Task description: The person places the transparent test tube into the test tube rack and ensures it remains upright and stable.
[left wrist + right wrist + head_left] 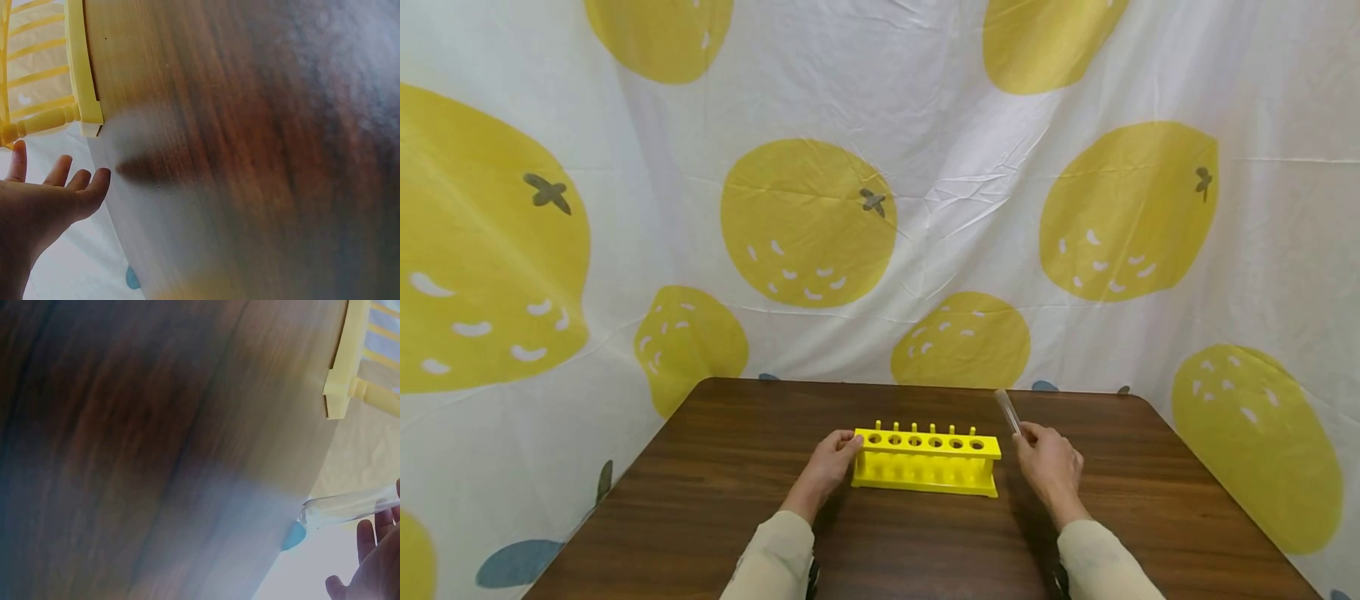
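A yellow test tube rack [925, 482] stands upright on the table, with a row of round holes in its top and several short pegs along the back. My left hand [829, 462] pinches the top left corner of the rack between thumb and fingertip; in the left wrist view, the other fingers [100, 187] extend loosely below the rack's end. To the right of the rack and apart from it, my right hand [1051, 460] grips a clear test tube [1009, 412]. The tube leans up and to the left. In the right wrist view, one rounded end [309, 514] shows.
The dark wood-grain table [737, 533] has rounded far corners. Behind and beside it hangs a white cloth [940, 108] printed with yellow lemons.
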Demonstrator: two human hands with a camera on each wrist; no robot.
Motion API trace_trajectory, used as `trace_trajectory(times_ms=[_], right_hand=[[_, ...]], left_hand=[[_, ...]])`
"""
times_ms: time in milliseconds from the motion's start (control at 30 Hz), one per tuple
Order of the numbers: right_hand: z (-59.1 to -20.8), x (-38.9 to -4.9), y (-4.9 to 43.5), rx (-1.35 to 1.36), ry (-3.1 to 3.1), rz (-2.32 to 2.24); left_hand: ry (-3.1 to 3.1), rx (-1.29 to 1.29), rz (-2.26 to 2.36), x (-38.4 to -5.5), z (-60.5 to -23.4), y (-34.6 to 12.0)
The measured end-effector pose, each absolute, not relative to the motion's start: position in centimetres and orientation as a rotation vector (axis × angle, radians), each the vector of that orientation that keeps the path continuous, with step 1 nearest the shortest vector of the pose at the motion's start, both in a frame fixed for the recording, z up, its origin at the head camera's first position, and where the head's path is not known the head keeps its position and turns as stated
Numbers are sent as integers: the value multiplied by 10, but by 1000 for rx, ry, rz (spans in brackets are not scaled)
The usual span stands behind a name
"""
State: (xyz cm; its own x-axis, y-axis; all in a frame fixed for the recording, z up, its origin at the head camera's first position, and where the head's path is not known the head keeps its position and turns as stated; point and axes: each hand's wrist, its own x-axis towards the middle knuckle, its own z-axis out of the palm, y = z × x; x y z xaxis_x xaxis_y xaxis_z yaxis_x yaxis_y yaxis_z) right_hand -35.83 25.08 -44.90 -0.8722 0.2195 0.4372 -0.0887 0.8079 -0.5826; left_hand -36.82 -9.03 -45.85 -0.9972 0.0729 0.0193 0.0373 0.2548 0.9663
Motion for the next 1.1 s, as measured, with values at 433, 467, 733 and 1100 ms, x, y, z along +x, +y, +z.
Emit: trace_trajectory(times_ms=[433, 467, 733, 1100], right_hand=[[-439, -356, 243, -142, -2373, 972], [-439, -356, 243, -142, -2367, 983], [-433, -357, 240, -152, -2286, 1004], [-423, -356, 232, -145, -2118, 1075]], left_hand=[[2449, 92, 1916, -367, -459, -88], [2447, 93, 1919, -367, -459, -88], [2442, 86, 1934, -370, -461, -87], [2435, 83, 1931, -370, -463, -89]])
